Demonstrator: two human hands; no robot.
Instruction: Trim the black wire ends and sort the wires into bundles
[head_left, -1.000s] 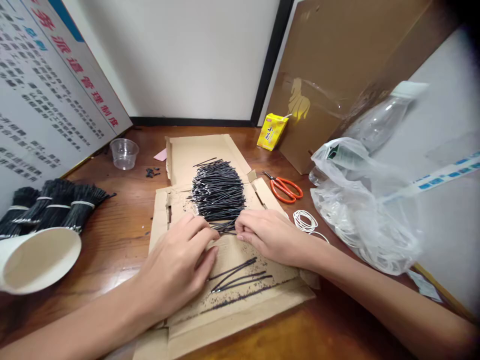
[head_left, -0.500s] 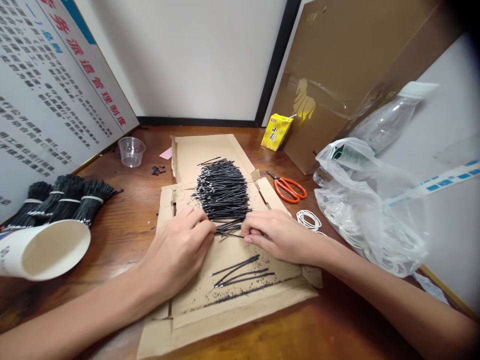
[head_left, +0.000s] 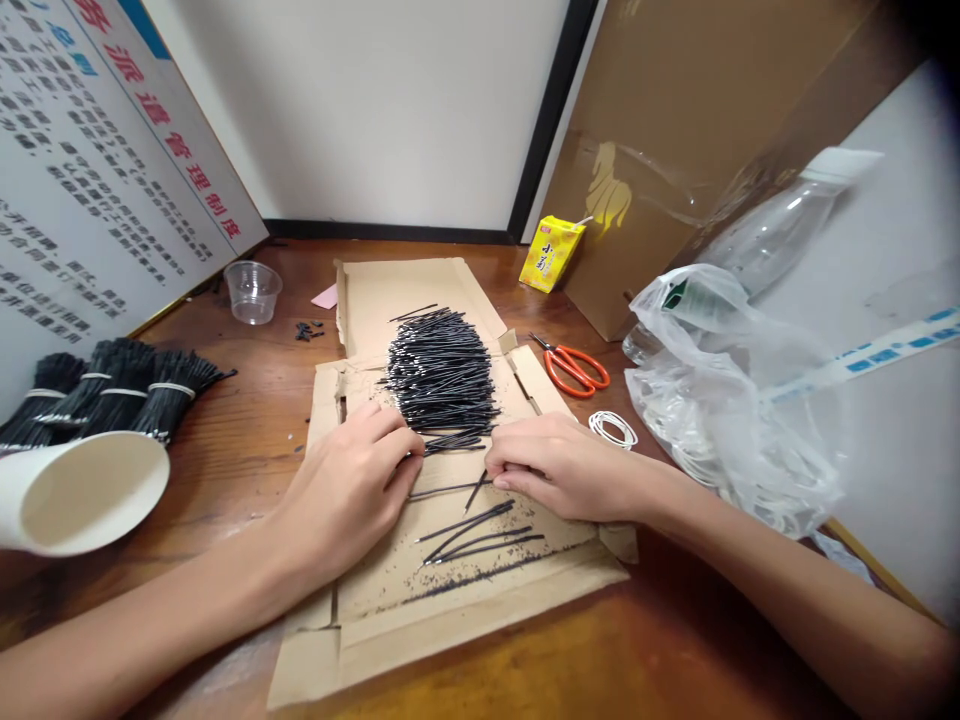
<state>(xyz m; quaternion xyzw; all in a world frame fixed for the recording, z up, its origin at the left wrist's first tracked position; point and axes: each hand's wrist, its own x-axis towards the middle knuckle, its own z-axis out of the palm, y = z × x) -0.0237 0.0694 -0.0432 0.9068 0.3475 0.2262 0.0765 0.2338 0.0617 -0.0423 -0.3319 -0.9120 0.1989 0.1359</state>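
Note:
A dense pile of short black wires (head_left: 441, 370) with silvery ends lies on a flattened cardboard box (head_left: 405, 285). Just below it, a small row of black wires (head_left: 456, 441) meets the fingertips of my left hand (head_left: 367, 462), whose fingers are curled closed around its left ends. My right hand (head_left: 547, 462) pinches black wires (head_left: 475, 490) between thumb and fingers; one slants down from the fingertips. Another wire (head_left: 450, 489) stretches between both hands. Nearer me, several loose wires (head_left: 480, 535) lie among dark crumbs.
Right of the cardboard are red-handled scissors (head_left: 574, 368), white rubber bands (head_left: 613, 430), a yellow drink carton (head_left: 551, 254) and a plastic bag (head_left: 720, 400). On the left are banded wire bundles (head_left: 124, 390), a paper cup (head_left: 97, 495) and a clear plastic cup (head_left: 253, 293).
A wire now slants down from my right fingertips, and another lies lower between the hands. My hands are slightly farther apart. The whole view has shifted a little.

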